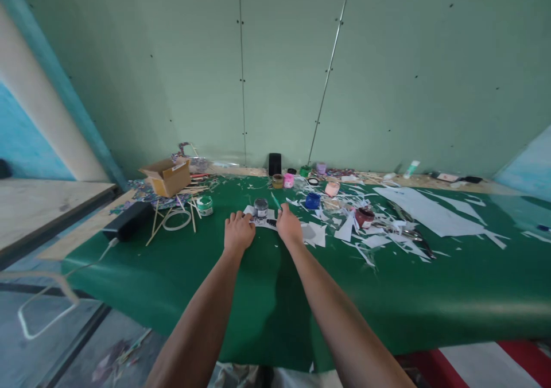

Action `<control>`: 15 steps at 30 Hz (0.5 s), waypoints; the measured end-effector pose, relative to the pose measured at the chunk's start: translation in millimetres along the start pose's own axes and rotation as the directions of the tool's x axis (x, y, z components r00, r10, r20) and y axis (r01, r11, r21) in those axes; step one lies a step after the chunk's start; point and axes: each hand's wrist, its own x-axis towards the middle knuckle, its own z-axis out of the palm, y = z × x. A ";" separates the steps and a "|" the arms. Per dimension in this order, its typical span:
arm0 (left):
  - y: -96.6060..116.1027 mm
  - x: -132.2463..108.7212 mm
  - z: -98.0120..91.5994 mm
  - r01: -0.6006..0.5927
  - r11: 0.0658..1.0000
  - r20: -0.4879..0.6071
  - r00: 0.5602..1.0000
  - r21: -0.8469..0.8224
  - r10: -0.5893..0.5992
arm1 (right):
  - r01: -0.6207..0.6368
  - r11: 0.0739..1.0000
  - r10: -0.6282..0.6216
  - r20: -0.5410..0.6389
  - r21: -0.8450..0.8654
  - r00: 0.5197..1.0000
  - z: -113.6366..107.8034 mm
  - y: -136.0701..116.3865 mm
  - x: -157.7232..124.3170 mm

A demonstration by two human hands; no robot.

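Both my arms reach out over a green table cover [258, 296]. My left hand [238, 231] rests with its fingers curled on the edge of a small white paper piece [262, 221]. My right hand [288, 225] is closed round a thin green stick or brush [275, 200] that points up and away. A small grey-lidded jar [260, 207] stands on the paper between the two hands.
Several small paint jars, among them a blue one [313, 200] and a dark red one [365, 216], stand beyond, amid white paper scraps [430, 210]. At the left are a cardboard box [167, 177], wooden sticks, a black adapter [128, 220] and a green-white jar [205, 205]. A black phone [274, 163] leans on the wall.
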 end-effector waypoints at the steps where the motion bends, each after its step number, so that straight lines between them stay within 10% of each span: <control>1: 0.1 -0.1 0.1 0.004 1.000 0.000 1.000 -0.003 -0.004 | 0.006 1.000 -0.006 0.007 -0.006 1.000 -0.1 -0.8 -0.3; 15: 1.1 -2.0 -1.0 0.002 1.000 0.002 1.000 0.003 -0.002 | 0.019 0.999 -0.017 0.043 -0.045 0.999 -3.0 -4.5 -2.0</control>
